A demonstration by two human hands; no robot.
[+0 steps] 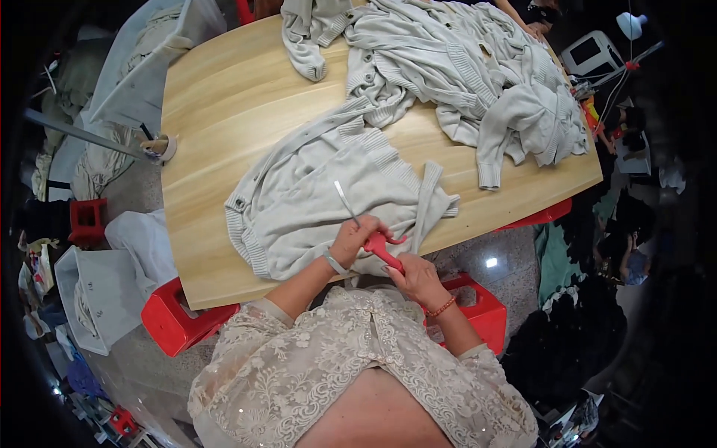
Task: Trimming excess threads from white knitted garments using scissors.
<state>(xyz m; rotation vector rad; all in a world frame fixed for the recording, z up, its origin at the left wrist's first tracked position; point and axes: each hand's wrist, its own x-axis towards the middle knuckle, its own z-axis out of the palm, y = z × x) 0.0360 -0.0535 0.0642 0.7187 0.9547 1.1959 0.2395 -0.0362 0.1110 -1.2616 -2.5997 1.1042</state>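
Both my hands are on a pair of red-handled scissors (388, 256) over the near edge of the table. My left hand (357, 240) is closed around the part where the blades meet the handles. A slim metal blade (343, 196) sticks out beyond its fingers, away from me. Lower down and to the right, my right hand (418, 279) grips the end of the red handle. Under the blade a pale grey knit cardigan (306, 198) lies spread out, with ribbed hem and buttons along its front band. One ribbed strip of it reaches the table's near right edge.
More pale grey cardigans (426, 52) are heaped on the far right of the wooden table (202, 142). Red stools (170, 319) stand under the near edge. White bins (97, 295) with cloth are at the left. Another person's arm (519, 16) shows at the far right.
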